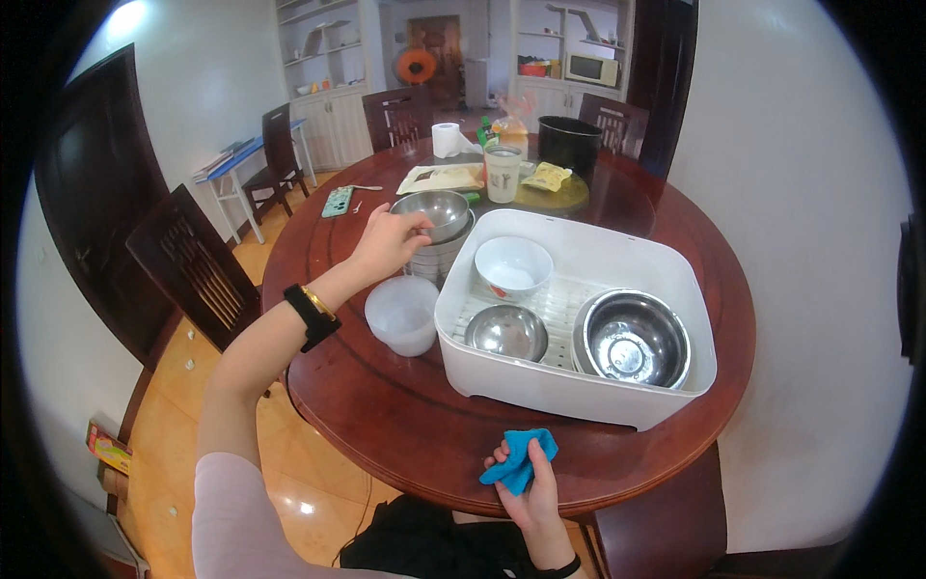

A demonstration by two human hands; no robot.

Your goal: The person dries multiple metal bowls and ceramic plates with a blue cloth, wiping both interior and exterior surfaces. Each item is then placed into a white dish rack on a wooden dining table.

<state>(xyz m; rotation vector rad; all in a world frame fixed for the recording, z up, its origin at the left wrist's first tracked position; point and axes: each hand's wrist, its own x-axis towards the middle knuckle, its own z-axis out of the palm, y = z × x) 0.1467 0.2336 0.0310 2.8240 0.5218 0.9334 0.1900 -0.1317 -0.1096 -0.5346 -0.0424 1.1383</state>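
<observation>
My left hand (388, 243) reaches to a shiny steel bowl (439, 205) and grips it at its near left rim. That bowl sits on top of a stack of bowls (442, 259), left of a white drain basket (569, 400). Near the table's front edge, my right hand (536, 502) is closed round a bunched blue cloth (521, 461). Inside the basket are a white bowl (513, 265) with a red mark, an upturned steel bowl (505, 333), and nested steel bowls (639, 338) at the right. Translucent plastic bowls (400, 314) stand beside the basket.
Farther back on the round wooden table (386, 405) are a phone (338, 202), a tissue roll (447, 140), a tall cup (503, 174), a yellow packet (548, 177) and a black pot (569, 145). Dark wooden chairs (198, 265) stand around the table.
</observation>
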